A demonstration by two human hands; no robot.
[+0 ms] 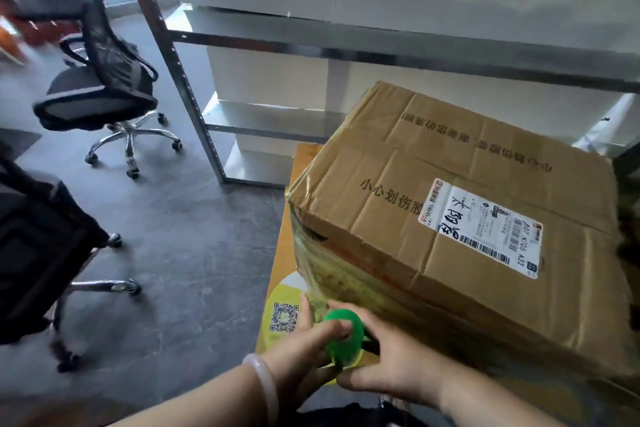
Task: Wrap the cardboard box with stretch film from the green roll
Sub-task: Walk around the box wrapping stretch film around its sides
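A large brown cardboard box [450, 218] with a white shipping label sits on a yellow printed surface [282, 274] at the right. Clear stretch film [322, 263] covers its near-left side, wrinkled and glossy. At the box's lower near corner is the green roll [343, 336], seen end-on by its green cap. My left hand [304, 347], with a pale bangle on the wrist, grips the roll from the left, thumb across the cap. From the right, my right hand [391, 360] closes on the same roll, pressed against the box's near side.
A grey metal shelving rack [194, 104] with white boxes stands behind the box. A black office chair [104, 87] stands at the upper left on the grey floor, and another dark chair [41, 253] is at the left edge. Open floor lies left of the yellow surface.
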